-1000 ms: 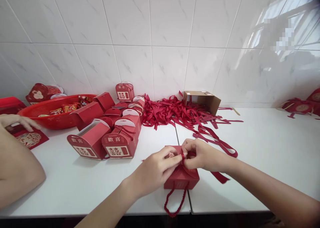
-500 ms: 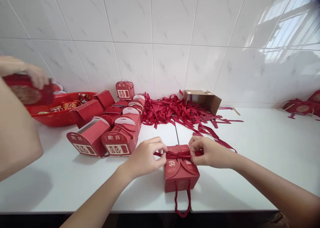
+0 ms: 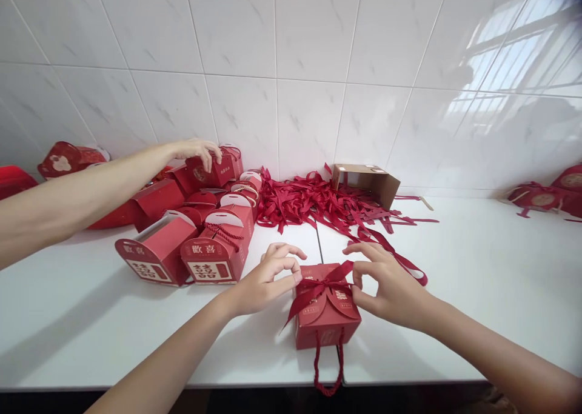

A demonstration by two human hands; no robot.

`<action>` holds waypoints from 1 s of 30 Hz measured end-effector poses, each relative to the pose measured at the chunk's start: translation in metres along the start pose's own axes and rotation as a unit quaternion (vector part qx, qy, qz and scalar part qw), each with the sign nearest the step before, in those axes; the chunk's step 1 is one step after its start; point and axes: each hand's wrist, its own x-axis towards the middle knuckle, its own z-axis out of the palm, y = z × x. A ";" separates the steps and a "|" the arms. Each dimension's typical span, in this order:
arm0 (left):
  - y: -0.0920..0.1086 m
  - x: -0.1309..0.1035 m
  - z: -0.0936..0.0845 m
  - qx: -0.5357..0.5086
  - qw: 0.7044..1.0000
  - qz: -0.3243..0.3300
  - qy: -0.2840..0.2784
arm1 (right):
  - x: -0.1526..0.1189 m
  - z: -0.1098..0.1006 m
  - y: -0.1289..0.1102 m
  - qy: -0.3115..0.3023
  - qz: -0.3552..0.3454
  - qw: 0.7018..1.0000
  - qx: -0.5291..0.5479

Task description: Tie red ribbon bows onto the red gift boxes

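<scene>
Head view: the red gift box (image 3: 328, 332) sits near the middle of the white table (image 3: 477, 280), by the near edge, with a ribbon bow (image 3: 325, 285) on top. Left hand (image 3: 268, 279) looks pinched, thumb and index, on the bow's left side; right hand (image 3: 386, 283) looks pinched on its right. If one side gets yanked harder, I'd bet it goes lopsided or slips loose. Rope handle (image 3: 328, 393) droops past the edge, so an arm could snag it. Far side: loose ribbon pile (image 3: 309, 199), cardboard box (image 3: 388, 186) at its right. Farther left, another person's hand (image 3: 197, 150) has a box (image 3: 209, 170); a bump there could topple neighbours.
</scene>
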 end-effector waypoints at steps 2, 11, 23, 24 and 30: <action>0.000 -0.002 -0.003 0.060 0.998 0.010 0.009 | -0.002 -0.001 -0.001 0.005 -0.002 1.000 -0.010; -0.007 -0.008 -0.003 0.274 0.956 0.066 0.078 | -0.005 0.001 -0.003 -0.013 0.016 1.000 0.000; -0.021 -0.009 0.010 -0.021 1.000 0.004 0.006 | -0.007 0.012 0.020 -0.133 -0.022 0.956 0.262; -0.020 -0.010 0.011 -0.028 1.000 0.001 0.007 | -0.006 0.016 0.019 -0.136 -0.030 0.955 0.262; -0.016 -0.027 0.005 0.021 0.999 0.012 0.049 | -0.009 0.008 0.025 -0.084 0.006 0.960 0.268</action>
